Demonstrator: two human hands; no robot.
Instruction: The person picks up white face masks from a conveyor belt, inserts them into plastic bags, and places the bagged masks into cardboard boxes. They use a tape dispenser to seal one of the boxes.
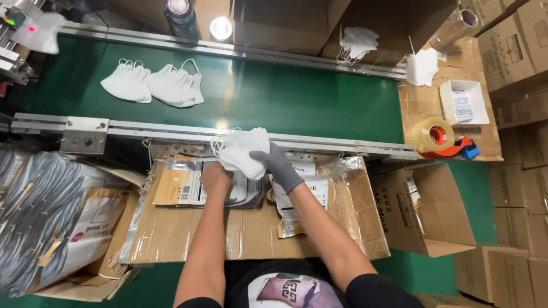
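Observation:
My right hand (278, 163), in a grey glove, grips a small stack of white folded face masks (244, 149) just below the conveyor's near rail. My bare left hand (215, 178) is under the stack's left side, touching it and resting over a pile of flat pouches (181, 185) on the cardboard work surface (188, 234). On the green conveyor belt (285, 94) lie two more bundles of white masks (153, 84) at the upper left.
A tape dispenser (439, 140) and a small white box (463, 102) sit on cardboard at right. An open carton (425, 208) stands at my right, silver pouches (40, 217) fill a box at left. More masks (358, 43) lie beyond the belt. Stacked cartons line the right edge.

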